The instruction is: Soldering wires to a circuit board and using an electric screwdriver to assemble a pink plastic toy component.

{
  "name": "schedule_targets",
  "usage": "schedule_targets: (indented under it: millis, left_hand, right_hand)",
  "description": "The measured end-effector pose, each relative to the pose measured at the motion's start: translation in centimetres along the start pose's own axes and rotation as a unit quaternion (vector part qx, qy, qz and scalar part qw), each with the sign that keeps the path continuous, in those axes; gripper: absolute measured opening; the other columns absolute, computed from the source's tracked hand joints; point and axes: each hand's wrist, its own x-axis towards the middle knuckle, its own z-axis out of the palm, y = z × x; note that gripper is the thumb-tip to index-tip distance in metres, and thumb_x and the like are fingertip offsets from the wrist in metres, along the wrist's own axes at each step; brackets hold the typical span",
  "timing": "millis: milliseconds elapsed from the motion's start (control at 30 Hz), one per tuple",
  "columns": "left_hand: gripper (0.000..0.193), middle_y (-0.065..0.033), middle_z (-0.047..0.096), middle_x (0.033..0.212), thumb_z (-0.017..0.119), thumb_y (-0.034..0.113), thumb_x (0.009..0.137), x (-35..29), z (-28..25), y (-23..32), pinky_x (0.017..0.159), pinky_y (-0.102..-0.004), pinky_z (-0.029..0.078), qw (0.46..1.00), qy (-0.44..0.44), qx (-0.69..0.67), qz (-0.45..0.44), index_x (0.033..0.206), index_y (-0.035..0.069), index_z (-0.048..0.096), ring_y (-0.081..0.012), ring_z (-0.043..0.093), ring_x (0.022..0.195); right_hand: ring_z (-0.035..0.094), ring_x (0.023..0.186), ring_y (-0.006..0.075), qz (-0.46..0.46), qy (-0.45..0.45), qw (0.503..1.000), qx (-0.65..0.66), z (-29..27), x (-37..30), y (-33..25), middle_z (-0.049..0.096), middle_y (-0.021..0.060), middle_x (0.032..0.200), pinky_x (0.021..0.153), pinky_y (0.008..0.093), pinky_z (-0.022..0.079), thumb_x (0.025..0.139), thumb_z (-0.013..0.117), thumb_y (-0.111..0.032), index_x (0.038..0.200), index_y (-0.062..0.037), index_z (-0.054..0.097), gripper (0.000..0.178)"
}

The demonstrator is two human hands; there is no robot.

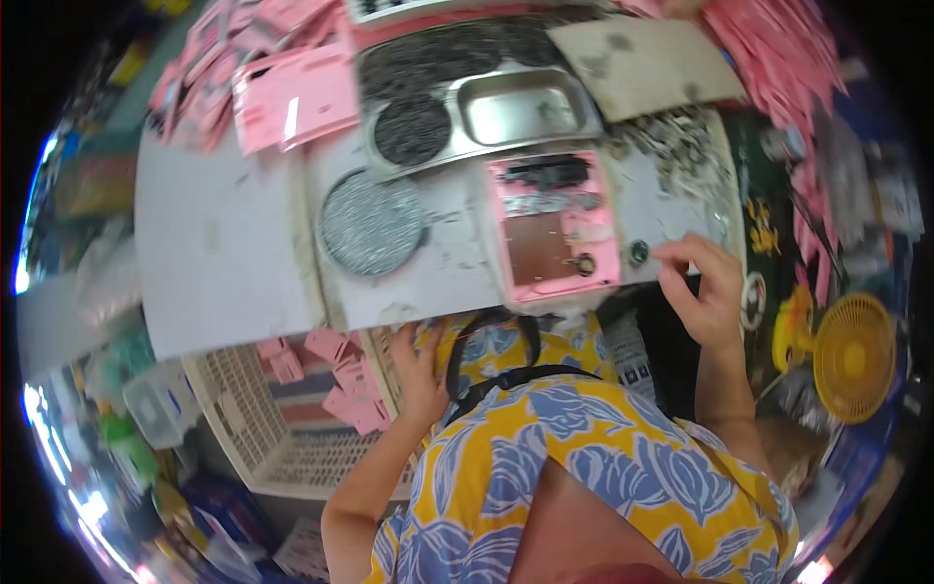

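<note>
My right hand (708,292) is at the table's front edge on the right, thumb and index finger apart with nothing between them. Just left of its fingertips lies a small round dark-green piece (638,253). Farther left rests a pink plastic casing (611,234) holding a brown panel (537,249), a black strip, silvery parts and a small round part with a wire. My left hand (418,373) is low by the front edge, above the basket's side, fingers spread and empty.
A round dish of small silvery pieces (372,222) stands left of the casing. Behind are a steel tray (525,107) and a dark heap of small parts (413,129). Pink casings (297,97) pile at far left. A crate (229,409) sits below; a yellow fan (854,358) is at right.
</note>
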Motion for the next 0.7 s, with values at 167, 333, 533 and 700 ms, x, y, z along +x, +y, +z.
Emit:
schedule_targets:
  millis: [167, 333, 533, 700]
  left_hand:
    - [0.047, -0.0226, 0.052, 0.136, 0.069, 0.008, 0.087, 2.8, -7.1, 3.9, 0.105, -0.0509, 0.04, 0.981, -0.184, 0.059, 0.015, 0.133, 0.006, 0.059, -0.0435, 0.05, 0.124]
    - [0.031, -0.015, 0.066, 0.112, 0.069, 0.007, 0.087, 7.2, -11.8, 10.1, 0.087, -0.044, 0.051, 0.976, -0.207, 0.018, 0.071, 0.117, 0.005, 0.066, -0.0361, 0.065, 0.099]
    - [0.023, -0.0091, 0.066, 0.099, 0.072, 0.004, 0.081, 14.2, -6.9, 14.0, 0.078, -0.0413, 0.051, 0.953, -0.1, -0.013, 0.286, 0.104, 0.007, 0.07, -0.0299, 0.065, 0.088]
    - [0.021, -0.0064, 0.065, 0.095, 0.074, 0.007, 0.081, 17.9, -3.6, 15.8, 0.08, -0.0394, 0.047, 0.942, -0.083, -0.028, 0.325, 0.102, 0.009, 0.07, -0.0275, 0.063, 0.086]
  right_hand:
    - [0.054, 0.111, 0.0327, -0.108, 0.024, 0.979, -0.17, -0.2, -0.3, 1.9, 0.064, 0.0111, 0.116, 0.094, 0.0424, 0.046, 0.079, 0.076, -0.011, 0.097, -0.0072, 0.075, 0.019]
    - [0.035, 0.137, 0.0428, -0.174, 0.0, 0.966, -0.191, 3.3, 2.7, 2.9, 0.052, 0.0124, 0.145, 0.112, 0.0516, 0.035, 0.077, 0.081, -0.023, 0.096, -0.0142, 0.078, 0.021]
    - [0.031, 0.141, 0.0449, -0.163, -0.013, 0.968, -0.192, 4.1, 5.7, 5.9, 0.051, 0.0119, 0.149, 0.115, 0.0532, 0.033, 0.081, 0.079, -0.029, 0.096, -0.014, 0.079, 0.022]
    - [0.029, 0.144, 0.0409, -0.15, -0.031, 0.975, -0.164, 4.2, 5.4, 6.3, 0.05, 0.012, 0.151, 0.116, 0.0545, 0.029, 0.079, 0.08, -0.027, 0.098, -0.0127, 0.079, 0.023]
